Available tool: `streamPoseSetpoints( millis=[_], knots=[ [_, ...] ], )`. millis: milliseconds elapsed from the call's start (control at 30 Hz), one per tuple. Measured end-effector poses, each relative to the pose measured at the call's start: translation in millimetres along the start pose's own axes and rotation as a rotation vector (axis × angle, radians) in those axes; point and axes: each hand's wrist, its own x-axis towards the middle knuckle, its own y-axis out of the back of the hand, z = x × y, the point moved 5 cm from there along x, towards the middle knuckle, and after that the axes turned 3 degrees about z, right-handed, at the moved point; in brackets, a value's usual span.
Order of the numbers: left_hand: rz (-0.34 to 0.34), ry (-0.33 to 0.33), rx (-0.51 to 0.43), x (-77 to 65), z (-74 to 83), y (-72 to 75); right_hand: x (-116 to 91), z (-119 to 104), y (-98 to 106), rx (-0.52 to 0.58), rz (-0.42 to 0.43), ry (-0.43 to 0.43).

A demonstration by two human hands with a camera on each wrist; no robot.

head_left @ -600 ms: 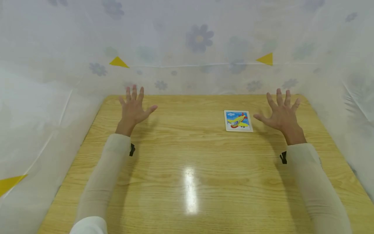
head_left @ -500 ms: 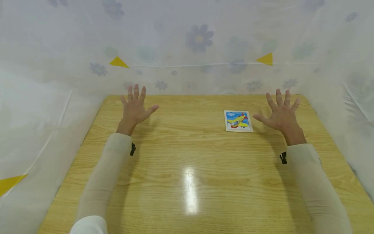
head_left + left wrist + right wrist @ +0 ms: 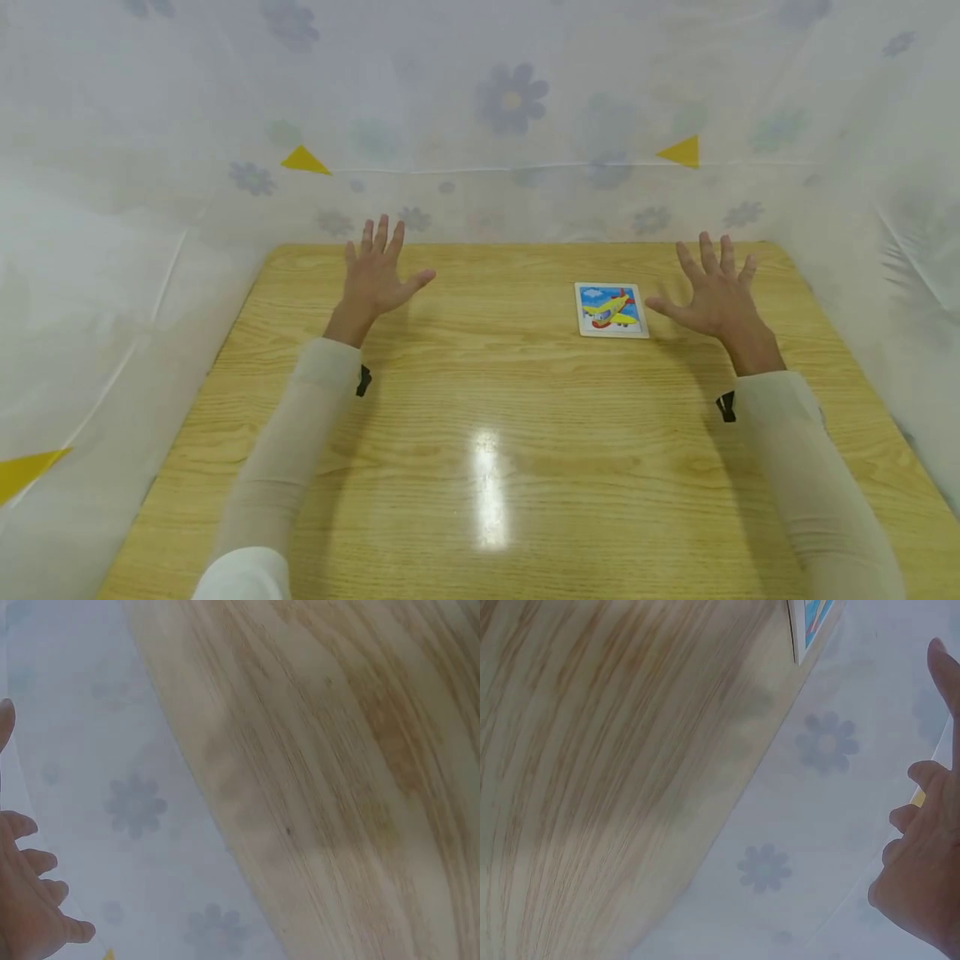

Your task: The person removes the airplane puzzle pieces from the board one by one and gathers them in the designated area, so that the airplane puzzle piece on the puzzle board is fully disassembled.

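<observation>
A square picture puzzle board with a yellow airplane on a blue sky lies flat on the wooden table, right of the middle and toward the back. Just to its right is my right hand, fingers spread, its thumb tip close beside the board's edge. My left hand is held over the back left part of the table, fingers also spread, holding nothing. In the right wrist view only a corner of the puzzle board shows at the top. The left wrist view catches part of my left hand at its edge.
The wood-grain table reaches back to a pale flowered curtain, which also hangs along both sides. Yellow triangles, one of them a yellow triangle at the back right, mark the curtain. Light glares off the tabletop near the middle.
My left hand has moved to the right, toward the middle of the table. My right hand has shifted slightly left, nearer the puzzle board. The board has stayed in place.
</observation>
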Motion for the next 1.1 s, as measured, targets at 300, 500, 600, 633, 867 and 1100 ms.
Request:
streamPoseSetpoints(
  millis=[300,500,600,633,867,1100],
  knots=[
    [0.0,-0.068,-0.005,6.6,24.9,-17.7,-2,-3,-1,0.055,-0.062,0.019],
    [-0.034,-0.109,-0.013,11.0,48.2,-23.0,-3,-3,-2,0.06,-0.091,0.039],
    [-0.057,-0.122,-0.007,13.6,56.5,-25.1,-3,-4,-3,0.062,-0.101,0.056],
    [-0.065,-0.126,0.001,14.5,59.0,-25.7,-3,-5,-3,0.062,-0.106,0.059],
    [-0.103,-0.149,-0.004,19.8,79.9,-29.5,-6,-10,-5,0.105,-0.157,0.059],
    [-0.13,-0.168,-0.025,20.7,99.8,-41.9,-10,-9,-8,0.131,-0.201,0.064]
  ],
)
